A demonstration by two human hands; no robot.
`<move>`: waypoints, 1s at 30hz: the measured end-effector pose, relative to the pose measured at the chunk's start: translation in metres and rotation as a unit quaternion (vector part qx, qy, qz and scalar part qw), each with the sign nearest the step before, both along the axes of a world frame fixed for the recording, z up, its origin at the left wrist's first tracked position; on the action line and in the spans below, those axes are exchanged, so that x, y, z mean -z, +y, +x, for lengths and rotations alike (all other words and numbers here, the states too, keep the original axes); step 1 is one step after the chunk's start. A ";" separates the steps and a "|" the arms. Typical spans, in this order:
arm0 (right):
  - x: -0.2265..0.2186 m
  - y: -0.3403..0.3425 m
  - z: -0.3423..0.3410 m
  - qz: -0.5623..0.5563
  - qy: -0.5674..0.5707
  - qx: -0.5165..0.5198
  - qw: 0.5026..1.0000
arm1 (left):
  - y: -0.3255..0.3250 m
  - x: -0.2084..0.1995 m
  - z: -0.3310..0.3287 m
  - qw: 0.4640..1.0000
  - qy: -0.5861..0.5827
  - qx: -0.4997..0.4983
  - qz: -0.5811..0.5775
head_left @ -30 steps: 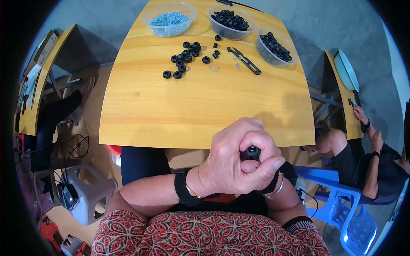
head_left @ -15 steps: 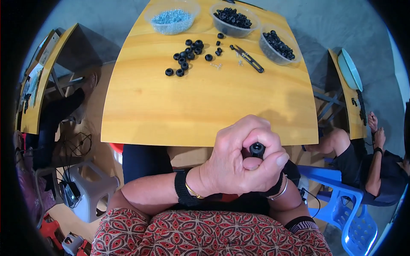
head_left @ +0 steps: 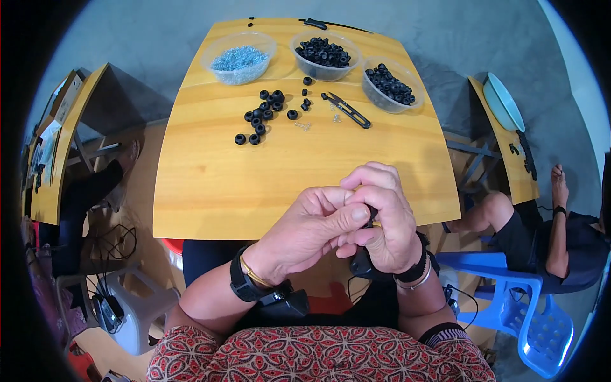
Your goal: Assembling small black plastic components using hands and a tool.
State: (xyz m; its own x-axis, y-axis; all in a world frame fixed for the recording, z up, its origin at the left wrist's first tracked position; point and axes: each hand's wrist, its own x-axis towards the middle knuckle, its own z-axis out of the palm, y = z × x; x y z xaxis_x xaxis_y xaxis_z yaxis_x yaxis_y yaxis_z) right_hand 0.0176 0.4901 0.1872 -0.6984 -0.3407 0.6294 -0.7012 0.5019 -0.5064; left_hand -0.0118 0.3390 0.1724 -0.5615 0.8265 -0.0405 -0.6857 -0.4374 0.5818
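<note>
Just past the table's near edge, my two hands meet around a small black part, which looks like a plastic or rubber piece (head_left: 370, 216). My right hand (head_left: 393, 219) is closed with its fingers curled round this part. Thumb and fingers of my left hand (head_left: 312, 223) pinch together at the same piece, the thumb pressing against it. Most of the part is hidden by my fingers. Farther up the table lies a group of round black parts with holes (head_left: 259, 116). Beside them are smaller black pieces (head_left: 306, 104) and black-handled thread snips (head_left: 347, 111).
Along the far side stand three clear tubs: one with pale-blue transparent bits (head_left: 239, 60), two with black parts (head_left: 323, 54) (head_left: 391, 86). Tiny clear bits (head_left: 303, 126) lie near the snips. A blue plastic chair (head_left: 509, 286) and another person (head_left: 566, 235) are at right.
My left hand has drawn back and shifted left, opening the tight clasp into a pinch. The black part's round end no longer faces up. The view has tilted, so the table sits lower.
</note>
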 end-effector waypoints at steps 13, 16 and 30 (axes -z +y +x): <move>0.013 -0.009 -0.002 -0.077 -0.118 0.006 0.990 | 0.006 0.010 0.006 0.992 -0.105 -0.067 0.016; 0.010 -0.006 -0.001 -0.085 -0.148 -0.008 0.985 | 0.002 0.004 0.004 0.988 -0.145 -0.039 0.022; 0.009 -0.001 -0.003 -0.109 -0.122 0.026 0.986 | -0.001 0.023 -0.014 0.990 -0.119 -0.002 0.079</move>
State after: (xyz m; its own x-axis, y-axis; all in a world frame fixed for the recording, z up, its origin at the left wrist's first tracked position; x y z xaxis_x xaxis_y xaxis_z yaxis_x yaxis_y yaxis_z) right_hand 0.0143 0.4893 0.1781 -0.8510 -0.1758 0.4950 -0.5215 0.3954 -0.7561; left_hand -0.0262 0.3385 0.1489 -0.5550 0.8308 -0.0419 -0.7929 -0.5132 0.3284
